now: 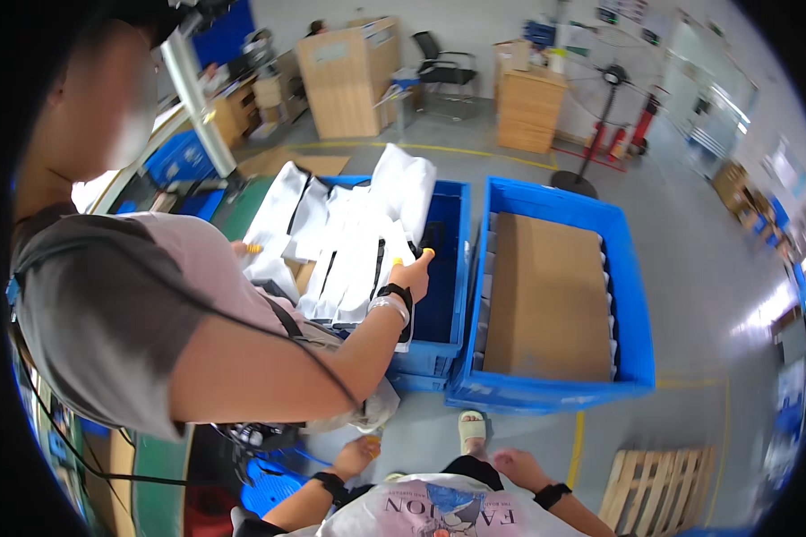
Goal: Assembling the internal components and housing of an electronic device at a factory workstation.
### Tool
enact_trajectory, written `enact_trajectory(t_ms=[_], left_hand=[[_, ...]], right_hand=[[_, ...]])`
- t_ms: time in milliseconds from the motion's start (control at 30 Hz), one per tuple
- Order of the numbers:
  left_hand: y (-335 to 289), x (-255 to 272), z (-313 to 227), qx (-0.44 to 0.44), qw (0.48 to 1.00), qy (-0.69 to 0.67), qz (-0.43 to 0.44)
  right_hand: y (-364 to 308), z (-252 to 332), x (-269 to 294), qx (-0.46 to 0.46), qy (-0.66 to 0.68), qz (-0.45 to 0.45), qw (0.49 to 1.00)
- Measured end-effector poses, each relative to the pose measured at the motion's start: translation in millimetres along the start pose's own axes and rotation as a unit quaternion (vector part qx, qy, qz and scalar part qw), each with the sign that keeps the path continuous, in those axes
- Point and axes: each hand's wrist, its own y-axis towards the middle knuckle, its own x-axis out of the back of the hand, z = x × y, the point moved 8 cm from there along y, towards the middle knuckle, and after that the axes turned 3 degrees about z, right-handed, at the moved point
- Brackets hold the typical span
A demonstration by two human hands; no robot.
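Observation:
My left hand (356,455), with a dark band at the wrist and yellow on a fingertip, is low in front of me, its fingers curled and nothing visible in them. To the right, my right hand (518,467) hangs loosely curled, also with nothing visible in it. Both are nearer to me than two blue crates. A co-worker's hand (410,276), with yellow fingertip covers, grips white wrapped pieces (354,242) over the left blue crate (457,295). The co-worker's other hand (246,249) is at their far-left side. Brown cardboard (546,295) lies in the right blue crate (636,349).
A co-worker (143,304) stands close on my left beside a green-topped bench (143,479). A wooden pallet (658,488) lies at the lower right. Farther off are a standing fan (613,76), wooden desks (349,76), a black chair (441,67) and red extinguishers (616,143).

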Motion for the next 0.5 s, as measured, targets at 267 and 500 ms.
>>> enact_trajectory(t_ms=[267, 500], left_hand=[[15.2, 50.9, -117.9, -0.084, 0.935, -0.279, -0.202], [-17.9, 22.7, -88.2, -0.008, 0.887, -0.37, -0.275]], right_hand=[[155.4, 160.0, 111.6, 0.202, 0.061, 0.135, 0.968], [180.3, 231.3, 83.2, 0.236, 0.063, 0.322, 0.915]])
